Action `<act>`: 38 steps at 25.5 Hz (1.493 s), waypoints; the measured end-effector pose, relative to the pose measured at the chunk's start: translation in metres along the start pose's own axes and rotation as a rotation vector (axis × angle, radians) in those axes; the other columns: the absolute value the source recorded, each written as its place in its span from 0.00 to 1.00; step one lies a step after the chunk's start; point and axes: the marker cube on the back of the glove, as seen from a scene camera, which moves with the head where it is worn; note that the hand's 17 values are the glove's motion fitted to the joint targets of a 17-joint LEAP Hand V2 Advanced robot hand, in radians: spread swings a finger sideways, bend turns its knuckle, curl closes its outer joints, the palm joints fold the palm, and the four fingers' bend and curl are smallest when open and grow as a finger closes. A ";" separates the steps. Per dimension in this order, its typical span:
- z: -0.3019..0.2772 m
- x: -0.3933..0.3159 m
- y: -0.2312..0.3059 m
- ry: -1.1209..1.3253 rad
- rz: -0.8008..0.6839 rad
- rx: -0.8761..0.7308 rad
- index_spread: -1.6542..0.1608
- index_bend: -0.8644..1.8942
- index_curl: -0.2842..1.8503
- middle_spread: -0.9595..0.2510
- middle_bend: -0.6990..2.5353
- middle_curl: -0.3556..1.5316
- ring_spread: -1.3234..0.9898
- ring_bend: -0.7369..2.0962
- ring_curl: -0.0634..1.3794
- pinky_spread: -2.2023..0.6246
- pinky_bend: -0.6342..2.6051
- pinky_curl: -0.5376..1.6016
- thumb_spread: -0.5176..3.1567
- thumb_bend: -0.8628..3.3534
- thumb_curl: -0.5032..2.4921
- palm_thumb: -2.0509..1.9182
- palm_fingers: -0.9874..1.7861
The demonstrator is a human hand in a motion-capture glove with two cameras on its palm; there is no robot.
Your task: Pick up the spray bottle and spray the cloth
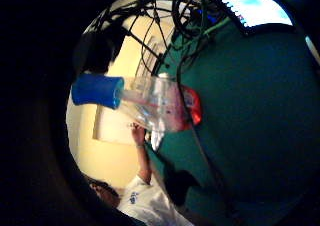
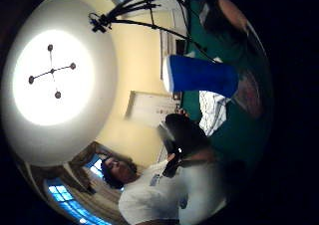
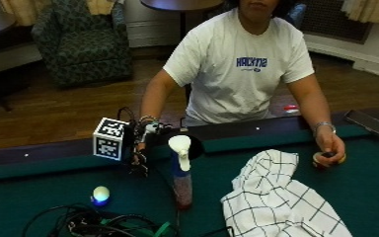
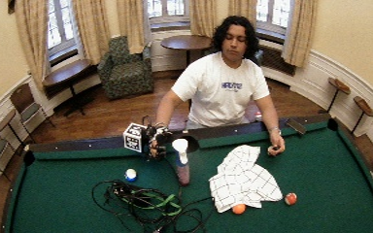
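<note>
While the clear upright spray bottle with a white trigger head and blue collar (image 3: 181, 170) stands mid-frame on the green felt counter (image 3: 45, 197), the black-gloved right hand (image 3: 143, 143) hovers just left of it, nearer than the bare hand. Whether its fingers are spread or curled, I cannot tell. Right of the bottle lies the white black-checked cloth (image 3: 275, 197). Only the little-finger palm view shows the bottle's clear body (image 1: 150, 103) close to the palm.

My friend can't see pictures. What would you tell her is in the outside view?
A person at a green table reaches their gloved right hand toward a standing spray bottle without touching it. A white checked cloth lies beside the bottle, and the bare hand rests on a ball.
</note>
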 end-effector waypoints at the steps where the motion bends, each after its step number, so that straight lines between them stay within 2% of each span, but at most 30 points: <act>1: 0.001 0.001 0.000 0.017 0.002 -0.017 0.74 0.47 0.40 0.63 0.38 0.50 0.50 0.53 0.45 0.76 0.40 0.54 0.38 0.18 0.33 0.68 0.44; 4: 0.009 0.001 -0.004 0.050 0.006 -0.064 0.72 0.43 0.38 0.65 0.36 0.48 0.51 0.49 0.42 0.79 0.38 0.52 0.38 0.18 0.32 0.67 0.41; 8: 0.022 0.002 -0.009 0.068 0.012 -0.133 0.71 0.39 0.33 0.66 0.34 0.44 0.51 0.45 0.33 0.80 0.35 0.46 0.38 0.19 0.31 0.67 0.43; 12: 0.039 0.001 -0.020 0.096 0.009 -0.178 0.70 0.40 0.31 0.67 0.33 0.43 0.51 0.42 0.29 0.81 0.32 0.43 0.39 0.20 0.31 0.67 0.48; 22: 0.073 -0.006 -0.053 0.011 -0.053 -0.129 0.71 0.36 0.30 0.69 0.31 0.41 0.51 0.43 0.29 0.82 0.28 0.41 0.38 0.20 0.30 0.67 0.51; 30: 0.090 -0.004 -0.074 -0.043 -0.079 -0.054 0.72 0.34 0.27 0.67 0.30 0.40 0.50 0.46 0.29 0.83 0.32 0.42 0.38 0.20 0.30 0.68 0.62; 36: 0.103 -0.001 -0.089 -0.022 -0.074 -0.045 0.72 0.35 0.26 0.66 0.30 0.40 0.48 0.48 0.31 0.81 0.30 0.42 0.37 0.20 0.30 0.68 0.66; 38: 0.106 -0.003 -0.092 -0.011 -0.081 -0.038 0.72 0.37 0.27 0.64 0.31 0.40 0.48 0.49 0.31 0.80 0.28 0.41 0.37 0.20 0.29 0.69 0.71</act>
